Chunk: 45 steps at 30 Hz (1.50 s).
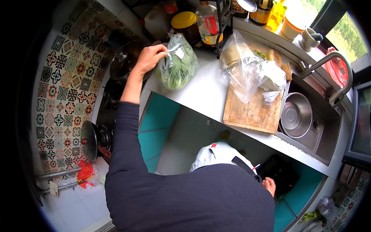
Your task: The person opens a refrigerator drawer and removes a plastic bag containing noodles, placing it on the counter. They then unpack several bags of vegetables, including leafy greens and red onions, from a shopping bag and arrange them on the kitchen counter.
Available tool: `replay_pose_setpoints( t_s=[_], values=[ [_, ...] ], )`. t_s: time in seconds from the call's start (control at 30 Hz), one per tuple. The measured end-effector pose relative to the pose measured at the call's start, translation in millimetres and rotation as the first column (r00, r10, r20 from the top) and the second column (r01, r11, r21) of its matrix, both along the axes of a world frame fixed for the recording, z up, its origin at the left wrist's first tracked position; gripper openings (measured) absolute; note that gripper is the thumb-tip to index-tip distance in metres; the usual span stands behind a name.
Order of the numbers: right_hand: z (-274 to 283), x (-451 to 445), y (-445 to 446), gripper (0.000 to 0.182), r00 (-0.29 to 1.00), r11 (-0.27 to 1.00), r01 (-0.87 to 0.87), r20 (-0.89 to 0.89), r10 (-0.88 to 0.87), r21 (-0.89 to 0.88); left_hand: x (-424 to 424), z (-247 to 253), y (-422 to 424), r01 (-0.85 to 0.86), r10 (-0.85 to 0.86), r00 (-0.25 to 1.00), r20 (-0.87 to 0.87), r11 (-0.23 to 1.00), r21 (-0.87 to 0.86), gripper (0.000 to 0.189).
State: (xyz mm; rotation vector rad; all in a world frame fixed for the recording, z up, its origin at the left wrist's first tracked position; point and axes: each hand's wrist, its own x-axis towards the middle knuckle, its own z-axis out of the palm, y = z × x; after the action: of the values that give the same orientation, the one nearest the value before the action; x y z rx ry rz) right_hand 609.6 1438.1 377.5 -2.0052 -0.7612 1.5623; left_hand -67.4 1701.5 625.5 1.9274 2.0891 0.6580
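Between thumb and fingers, my left hand (151, 56) pinches the top edge of a clear plastic bag of green leafy vegetables (178, 68). The bag stands on the white countertop (204, 90), near its left end. Low at my right side is my right hand (269, 185), its fingers curled and partly hidden by my body; whether it holds anything cannot be seen. A wooden cutting board (252, 113) on the counter bears a clear plastic bag with pale contents (236, 61) and a crumpled white plastic bag (271, 75).
Right of the board, a metal basin (296, 116) sits in the sink (327, 130) beneath a curved faucet (349, 72). Behind the bagged greens stand a yellow-lidded jar (184, 23) and a large bottle (208, 26). At left are a lidded pot (123, 62) and a wok (90, 141).
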Motion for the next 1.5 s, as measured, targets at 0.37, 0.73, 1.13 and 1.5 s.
replay_pose_setpoints(
  t_s=[0.37, 0.73, 1.13, 1.5],
  values=[
    [99, -189, 214, 0.058, 0.716, 0.962, -0.098, -0.653, 0.247, 0.256, 134, 134, -11, 0.291, -0.396, 0.812, 0.429, 0.912, 0.291, 0.009],
    [117, -142, 188, 0.032, 0.025, 0.768, 0.56, -0.933, 0.358, 0.31, 348, 115, 0, 0.578, -0.77, 0.364, 0.523, 0.628, 0.522, 0.013],
    [126, 99, 29, 0.055, 0.143, -0.026, 0.989, -0.989, -0.038, 0.144, 693, 2, -5, 0.903, -0.239, -0.241, 0.941, 0.301, 0.308, 0.014],
    [60, 269, -25, 0.061, 0.082, -0.149, 0.983, -0.981, -0.177, 0.109, 905, -125, -83, 0.987, 0.65, 0.143, 0.747, -0.043, -0.152, 0.057]
  ],
)
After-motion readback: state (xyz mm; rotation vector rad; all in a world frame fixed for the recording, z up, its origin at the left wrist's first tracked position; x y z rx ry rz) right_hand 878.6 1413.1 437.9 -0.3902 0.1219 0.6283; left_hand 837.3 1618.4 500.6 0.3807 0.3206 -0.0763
